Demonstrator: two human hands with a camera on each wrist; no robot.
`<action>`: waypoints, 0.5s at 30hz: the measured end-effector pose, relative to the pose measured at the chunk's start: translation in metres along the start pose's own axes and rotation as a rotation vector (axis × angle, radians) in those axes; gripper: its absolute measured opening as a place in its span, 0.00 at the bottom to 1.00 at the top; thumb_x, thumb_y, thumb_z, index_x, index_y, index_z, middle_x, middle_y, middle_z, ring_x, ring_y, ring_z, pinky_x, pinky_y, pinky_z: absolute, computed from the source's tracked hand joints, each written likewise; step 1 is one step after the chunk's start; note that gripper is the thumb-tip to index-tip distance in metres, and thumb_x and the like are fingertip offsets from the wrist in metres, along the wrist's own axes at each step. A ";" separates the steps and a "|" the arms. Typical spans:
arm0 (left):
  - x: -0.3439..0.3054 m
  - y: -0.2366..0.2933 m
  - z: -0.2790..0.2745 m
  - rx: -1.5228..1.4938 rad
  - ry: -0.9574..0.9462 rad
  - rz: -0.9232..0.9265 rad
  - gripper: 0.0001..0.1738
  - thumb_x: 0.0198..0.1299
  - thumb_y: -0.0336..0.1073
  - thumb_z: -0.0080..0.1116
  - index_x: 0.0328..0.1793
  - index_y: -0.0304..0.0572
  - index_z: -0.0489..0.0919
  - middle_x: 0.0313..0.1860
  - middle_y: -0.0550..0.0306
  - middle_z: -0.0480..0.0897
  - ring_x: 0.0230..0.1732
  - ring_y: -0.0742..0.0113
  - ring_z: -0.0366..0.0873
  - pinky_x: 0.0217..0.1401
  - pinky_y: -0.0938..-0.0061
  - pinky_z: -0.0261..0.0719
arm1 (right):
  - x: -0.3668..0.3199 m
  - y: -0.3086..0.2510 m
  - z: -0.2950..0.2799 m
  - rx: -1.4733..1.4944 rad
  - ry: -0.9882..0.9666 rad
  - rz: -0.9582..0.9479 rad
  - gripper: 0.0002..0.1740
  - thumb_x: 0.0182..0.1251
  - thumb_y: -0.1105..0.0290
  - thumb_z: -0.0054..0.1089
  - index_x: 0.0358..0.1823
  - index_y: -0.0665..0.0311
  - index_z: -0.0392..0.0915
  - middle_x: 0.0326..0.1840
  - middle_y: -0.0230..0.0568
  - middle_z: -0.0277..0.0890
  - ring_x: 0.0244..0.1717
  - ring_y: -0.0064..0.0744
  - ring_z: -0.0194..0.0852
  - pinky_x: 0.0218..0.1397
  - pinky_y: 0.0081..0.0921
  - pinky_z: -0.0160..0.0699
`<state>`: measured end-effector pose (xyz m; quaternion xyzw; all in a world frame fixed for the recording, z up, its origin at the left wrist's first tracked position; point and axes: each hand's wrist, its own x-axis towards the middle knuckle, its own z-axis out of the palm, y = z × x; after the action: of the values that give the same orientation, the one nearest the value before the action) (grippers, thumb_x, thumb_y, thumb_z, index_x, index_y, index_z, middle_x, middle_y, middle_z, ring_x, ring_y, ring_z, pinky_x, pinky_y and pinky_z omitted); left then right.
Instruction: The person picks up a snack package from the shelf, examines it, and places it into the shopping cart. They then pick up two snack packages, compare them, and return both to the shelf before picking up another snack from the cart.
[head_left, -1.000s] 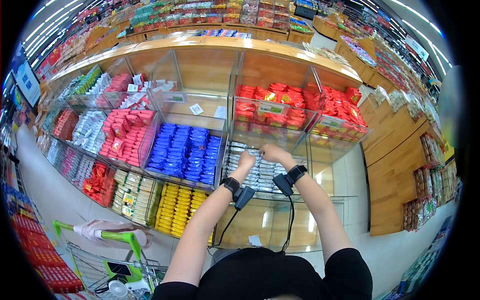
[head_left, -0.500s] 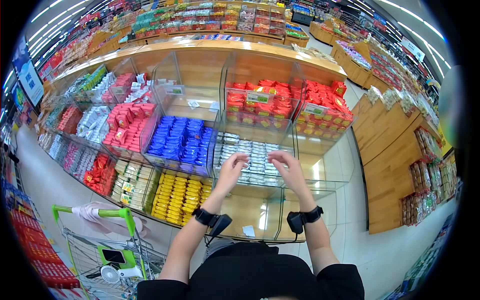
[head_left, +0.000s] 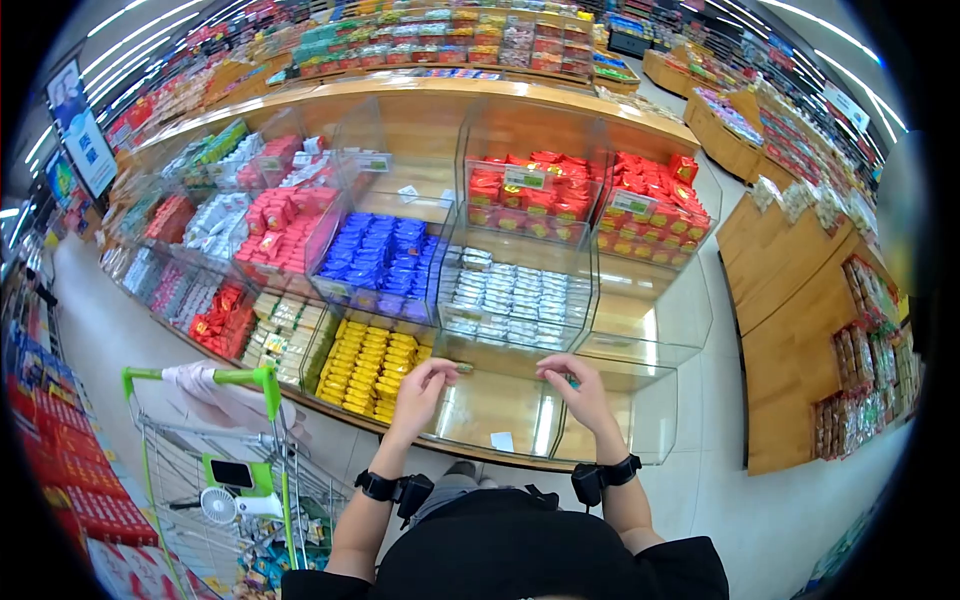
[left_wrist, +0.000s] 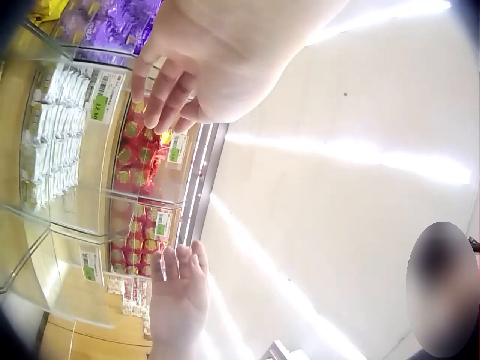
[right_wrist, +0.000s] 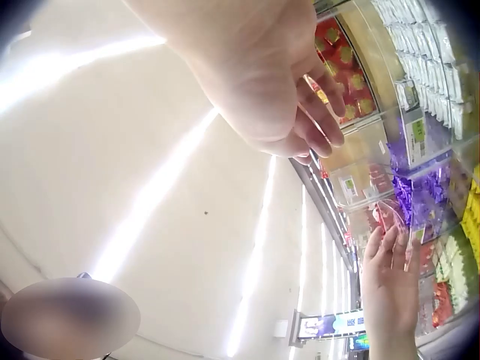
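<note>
Both bare hands hover apart over the front edge of a clear-walled bin (head_left: 490, 410) with a bare wooden floor. My left hand (head_left: 425, 392) has loosely bent fingers pointing inward, with nothing visible in it; the left wrist view shows its fingers (left_wrist: 161, 97) slack. Opposite it, my right hand (head_left: 582, 392) is held the same way, its relaxed fingers (right_wrist: 315, 124) around no visible item. Just beyond the hands, silver-white wrapped packets (head_left: 515, 295) lie in neat rows in a clear bin. Yellow packets (head_left: 370, 365) fill the bin left of my left hand.
Blue packets (head_left: 378, 255) and pink packets (head_left: 285, 225) fill bins to the left; red packets (head_left: 535, 190) stand behind glass at the back. A shopping cart (head_left: 205, 375) with green handles stands at lower left, holding packets. Wooden shelving (head_left: 790, 330) rises at right.
Both hands have left the silver-white packets, drawn back toward the body and moved apart. Their fingers, closely bent over the packets earlier, are now looser. More of the cart shows.
</note>
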<state>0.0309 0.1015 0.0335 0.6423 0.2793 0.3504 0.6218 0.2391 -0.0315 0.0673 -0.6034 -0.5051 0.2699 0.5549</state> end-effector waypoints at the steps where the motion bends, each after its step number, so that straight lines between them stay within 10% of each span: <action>1: -0.012 -0.002 -0.002 0.020 0.012 -0.016 0.10 0.58 0.25 0.40 0.42 0.34 0.73 0.34 0.58 0.77 0.37 0.73 0.74 0.43 0.81 0.70 | -0.003 -0.001 0.001 0.013 -0.017 0.012 0.08 0.58 0.77 0.50 0.39 0.68 0.74 0.34 0.37 0.75 0.38 0.25 0.74 0.43 0.20 0.71; 15: -0.158 -0.021 -0.032 0.300 0.417 -0.090 0.16 0.46 0.16 0.47 0.40 0.40 0.76 0.29 0.64 0.67 0.34 0.75 0.68 0.38 0.83 0.70 | -0.039 0.002 0.064 0.113 -0.412 0.027 0.07 0.58 0.76 0.52 0.38 0.67 0.75 0.33 0.36 0.76 0.37 0.24 0.74 0.43 0.19 0.70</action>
<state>-0.0876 -0.0035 -0.0039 0.6282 0.4785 0.4019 0.4636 0.1693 -0.0413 0.0406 -0.5100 -0.5839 0.4228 0.4693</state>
